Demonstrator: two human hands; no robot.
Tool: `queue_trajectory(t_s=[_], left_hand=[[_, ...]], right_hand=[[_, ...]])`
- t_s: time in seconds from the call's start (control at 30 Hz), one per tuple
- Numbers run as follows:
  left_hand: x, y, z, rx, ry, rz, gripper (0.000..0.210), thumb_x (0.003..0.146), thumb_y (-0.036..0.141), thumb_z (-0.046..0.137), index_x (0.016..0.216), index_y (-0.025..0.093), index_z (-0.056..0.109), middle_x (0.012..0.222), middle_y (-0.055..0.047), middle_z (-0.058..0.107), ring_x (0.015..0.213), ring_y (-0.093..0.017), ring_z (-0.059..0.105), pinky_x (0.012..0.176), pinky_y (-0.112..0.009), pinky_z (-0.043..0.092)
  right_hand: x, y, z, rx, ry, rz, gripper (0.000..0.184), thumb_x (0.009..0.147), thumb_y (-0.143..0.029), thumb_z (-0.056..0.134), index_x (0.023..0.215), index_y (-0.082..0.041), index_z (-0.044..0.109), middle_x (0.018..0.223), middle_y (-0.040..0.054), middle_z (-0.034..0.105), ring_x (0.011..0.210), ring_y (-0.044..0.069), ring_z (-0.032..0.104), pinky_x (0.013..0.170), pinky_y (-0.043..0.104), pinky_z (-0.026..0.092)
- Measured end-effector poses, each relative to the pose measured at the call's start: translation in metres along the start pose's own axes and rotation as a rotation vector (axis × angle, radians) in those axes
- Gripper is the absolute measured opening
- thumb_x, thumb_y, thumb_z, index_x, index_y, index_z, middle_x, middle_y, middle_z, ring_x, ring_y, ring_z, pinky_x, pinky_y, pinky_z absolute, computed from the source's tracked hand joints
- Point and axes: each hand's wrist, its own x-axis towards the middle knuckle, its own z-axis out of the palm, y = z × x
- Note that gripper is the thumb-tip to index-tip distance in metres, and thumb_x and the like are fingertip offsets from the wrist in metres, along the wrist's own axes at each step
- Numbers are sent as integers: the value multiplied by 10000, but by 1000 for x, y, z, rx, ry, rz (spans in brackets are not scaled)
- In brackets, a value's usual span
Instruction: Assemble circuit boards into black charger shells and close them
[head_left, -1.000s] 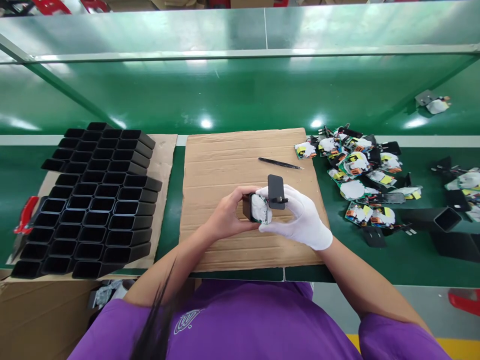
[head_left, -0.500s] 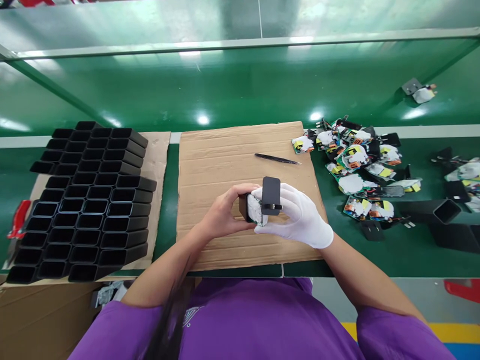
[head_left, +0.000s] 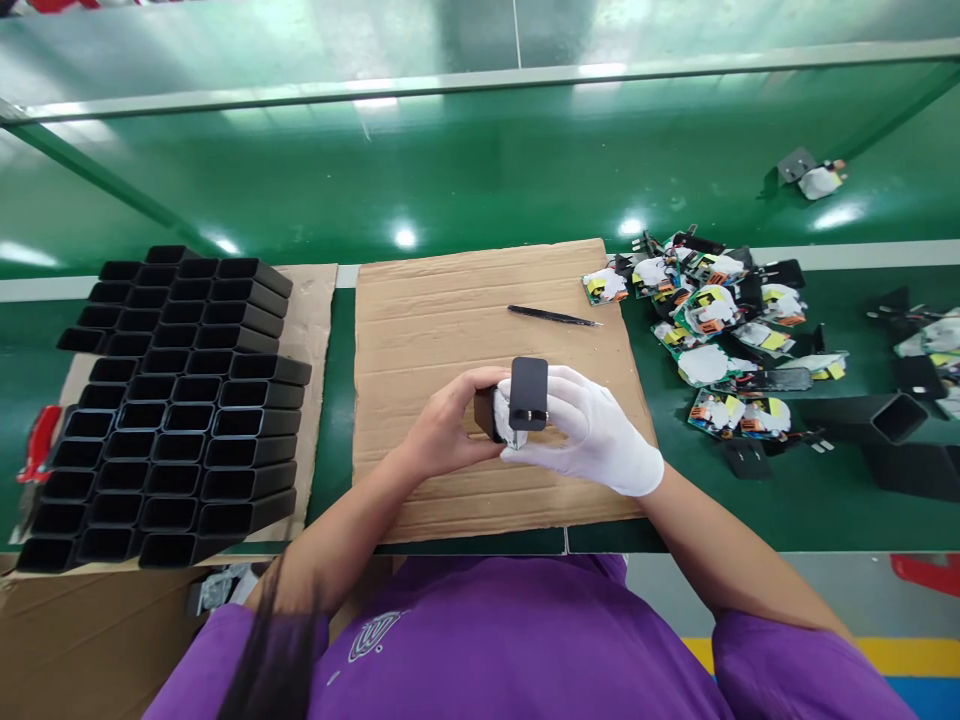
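My bare left hand (head_left: 455, 422) is wrapped round a black plastic housing (head_left: 486, 412), its open end turned to the right. Opposite it, my white-gloved right hand (head_left: 585, 425) grips a circuit board (head_left: 510, 418) coated in white compound, which sits partly inside the housing. A black plug cover (head_left: 529, 392) with metal pins stands at the board's right end, still apart from the housing's rim. Both hands are over the cardboard sheet (head_left: 420, 310). Behind them on the cardboard lies a pair of black tweezers (head_left: 555, 316).
Rows of empty black housings (head_left: 172, 420) stand at left, beside red-handled pliers (head_left: 39, 445). Several circuit boards (head_left: 709, 310) with plug covers are heaped at right. Loose housings (head_left: 892, 420) lie beyond them. Another board (head_left: 820, 180) rests on the raised ledge at the back right.
My right hand has moved slightly left, bringing the plug cover closer to the housing and pushing the board further in. My left hand has hardly moved.
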Motion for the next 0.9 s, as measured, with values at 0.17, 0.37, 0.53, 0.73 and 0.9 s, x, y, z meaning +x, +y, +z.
queue_trajectory(t_s=[0.17, 0.37, 0.53, 0.73, 0.9], left_hand=[[-3, -5, 3, 49, 7, -135, 654, 625, 281, 853, 1201, 214, 549, 1148, -79, 723, 1005, -222, 709, 866, -331, 589], [-3, -10, 7, -1, 17, -195, 591, 636, 301, 828, 1149, 212, 550, 1089, -53, 733, 925, -193, 715, 824, -314, 594], [-3, -8, 7, -27, 13, -222, 627, 632, 334, 852, 1159, 212, 536, 1085, -60, 727, 918, -194, 717, 835, -321, 593], [-2, -2, 6, 27, 64, -72, 639, 650, 314, 863, 1193, 215, 541, 1120, -83, 724, 1001, -223, 715, 859, -331, 586], [-1, 2, 4, 68, 61, -35, 636, 675, 346, 858, 1206, 211, 535, 1134, -100, 720, 1020, -233, 712, 873, -345, 583]], right_hand=[[-3, 1, 8, 64, -27, 211, 467, 820, -385, 752, 1234, -248, 584, 1326, 137, 563, 1177, 296, 623, 905, 462, 600], [0, 5, 12, 179, -40, 299, 447, 802, -317, 758, 1219, -262, 604, 1319, 110, 579, 1225, 294, 586, 1014, 496, 534], [-2, 9, 19, 446, -22, 354, 648, 776, -400, 773, 1345, -229, 513, 1404, 125, 541, 1305, 291, 534, 1061, 476, 497], [-1, 8, 28, 656, -66, 597, 775, 761, -424, 727, 1422, -166, 417, 1334, 135, 600, 1211, 292, 601, 1042, 493, 490], [3, 2, 26, 782, -113, 646, 637, 800, -350, 672, 1374, -182, 452, 1139, 64, 680, 968, 215, 679, 850, 392, 584]])
